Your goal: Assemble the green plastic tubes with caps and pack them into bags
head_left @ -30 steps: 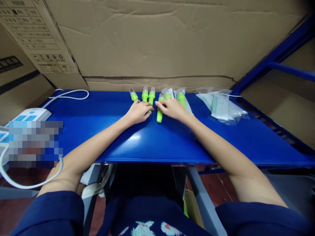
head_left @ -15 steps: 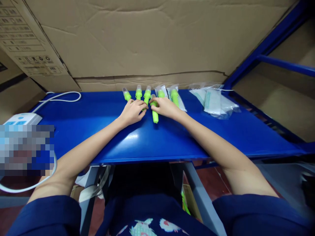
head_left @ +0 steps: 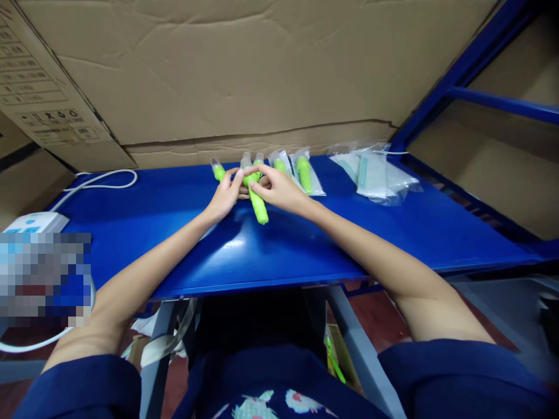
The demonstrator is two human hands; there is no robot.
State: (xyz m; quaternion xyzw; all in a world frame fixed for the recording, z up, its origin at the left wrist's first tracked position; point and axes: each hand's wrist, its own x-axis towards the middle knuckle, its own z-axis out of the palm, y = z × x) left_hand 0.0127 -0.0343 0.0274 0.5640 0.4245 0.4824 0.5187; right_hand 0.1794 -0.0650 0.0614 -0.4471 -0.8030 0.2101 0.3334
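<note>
A lime-green stick with a clear tip (head_left: pixel 258 205) is held raised and tilted over the table, its green end pointing toward me. My right hand (head_left: pixel 276 185) grips it around the middle with thumb and fingers. My left hand (head_left: pixel 225 193) closes on its upper end, thumb on the near side and fingers partly hidden behind. Just beyond my left fingers lies another green stick with a clear tip (head_left: pixel 218 169). More such sticks show behind my hands, partly covered by them. To the right, a green stick in a clear bag (head_left: pixel 304 174) lies beside a second bagged one (head_left: pixel 279 164).
Clear plastic packets (head_left: pixel 373 177) lie at the right of the blue table (head_left: pixel 279 250). A white power strip (head_left: pixel 37 221) with a cable (head_left: pixel 109 179) is on the left. Cardboard (head_left: pixel 244 75) lines the back, and a blue metal frame (head_left: pixel 493 102) stands at the right.
My right hand has lifted the green stick and moved it left. My left hand has come up from the table sticks and closed on the upper end of the lifted one.
</note>
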